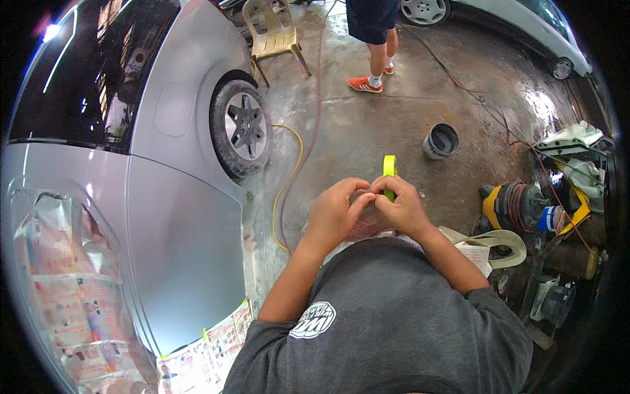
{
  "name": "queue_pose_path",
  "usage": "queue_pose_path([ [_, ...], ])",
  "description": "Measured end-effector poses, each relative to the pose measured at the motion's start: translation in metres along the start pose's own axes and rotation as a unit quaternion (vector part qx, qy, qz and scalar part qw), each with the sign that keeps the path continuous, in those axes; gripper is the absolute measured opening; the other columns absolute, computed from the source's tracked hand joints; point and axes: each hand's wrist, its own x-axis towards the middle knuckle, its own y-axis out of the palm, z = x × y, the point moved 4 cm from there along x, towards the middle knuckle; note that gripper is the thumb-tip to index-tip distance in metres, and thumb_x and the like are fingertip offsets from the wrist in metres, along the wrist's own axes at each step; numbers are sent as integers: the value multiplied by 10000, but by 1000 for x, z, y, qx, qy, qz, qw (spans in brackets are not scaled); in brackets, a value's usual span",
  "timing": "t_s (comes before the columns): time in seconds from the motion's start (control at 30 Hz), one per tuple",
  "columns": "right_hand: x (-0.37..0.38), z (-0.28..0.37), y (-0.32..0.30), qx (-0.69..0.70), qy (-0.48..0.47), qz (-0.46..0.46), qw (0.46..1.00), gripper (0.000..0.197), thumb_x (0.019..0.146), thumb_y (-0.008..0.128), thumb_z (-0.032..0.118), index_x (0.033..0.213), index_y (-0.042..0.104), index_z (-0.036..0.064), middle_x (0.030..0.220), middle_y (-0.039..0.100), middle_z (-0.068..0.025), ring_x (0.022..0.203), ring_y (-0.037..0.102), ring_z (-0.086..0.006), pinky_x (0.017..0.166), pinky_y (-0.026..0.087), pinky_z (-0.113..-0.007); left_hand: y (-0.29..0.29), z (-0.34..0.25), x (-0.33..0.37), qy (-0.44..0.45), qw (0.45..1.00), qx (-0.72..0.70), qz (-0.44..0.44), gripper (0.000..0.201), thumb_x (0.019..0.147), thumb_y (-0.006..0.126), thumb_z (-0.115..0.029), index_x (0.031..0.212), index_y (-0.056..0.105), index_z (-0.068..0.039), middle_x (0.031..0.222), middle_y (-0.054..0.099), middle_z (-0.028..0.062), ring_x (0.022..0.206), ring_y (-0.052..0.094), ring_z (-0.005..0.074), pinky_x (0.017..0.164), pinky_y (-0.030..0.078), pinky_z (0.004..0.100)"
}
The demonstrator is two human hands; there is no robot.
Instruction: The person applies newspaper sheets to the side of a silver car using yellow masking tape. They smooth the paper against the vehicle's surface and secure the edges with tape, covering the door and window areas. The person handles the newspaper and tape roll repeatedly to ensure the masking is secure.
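While pinched left hand (333, 213) meets right hand (405, 207) clamping tape roll (390, 165) at 12 o'clock, end-picking seems underway; next needs steady grip.

Head-worn fisheye, facing down, close above

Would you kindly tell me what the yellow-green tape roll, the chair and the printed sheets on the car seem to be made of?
Tape roll: perhaps paper or plastic film, smooth-looking, bright and evenly coloured.
Chair: probably moulded plastic, satin, given its slotted, one-piece-looking back and soft sheen.
Printed sheets: likely thin newspaper, mostly matt, judging by dense print and creases.
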Motion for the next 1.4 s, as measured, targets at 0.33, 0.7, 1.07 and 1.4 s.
queue_pose_path([
  [0.33, -2, 11, 1, -28, 20, 61, 998, 125, 819, 643, 92, 895, 653, -6, 821, 670, -161, 771, 679, -294, 724, 518, -388, -19, -6, 1, -67, 996, 9, 64, 157, 954, 700, -175, 981, 712, -21, 865, 726, 185, 801, 718, 356, 690, 534, 409],
  [0.7, -19, 3, -12, -56, 44, 78, 994, 146, 820, 668, 132, 897, 672, 8, 817, 685, -172, 780, 693, -321, 726, 527, -407, -50, -15, 9, -90, 995, 36, 30, 129, 971, 709, -156, 988, 705, -28, 787, 746, 94, 645, 701, 161, 582, 527, 307],
  [1.07, -13, 23, 2, -82, 18, 101, 991, 164, 836, 671, 153, 919, 674, 12, 861, 690, -201, 825, 686, -363, 737, 525, -429, -7, -46, -10, 278, 810, 500, 132, 180, 858, 652, -239, 912, 718, -79, 942, 696, 92, 1202, 633, 293, 1265, 76, 644],
  [1.4, -21, 18, 1, -84, 81, 165, 979, 180, 830, 667, 167, 926, 685, 16, 858, 695, -186, 815, 692, -341, 738, 527, -428, -26, -35, 0, 257, 843, 438, 179, 82, 832, 659, -197, 828, 674, -116, 798, 661, 26, 914, 672, 205, 1256, 167, 626],
])
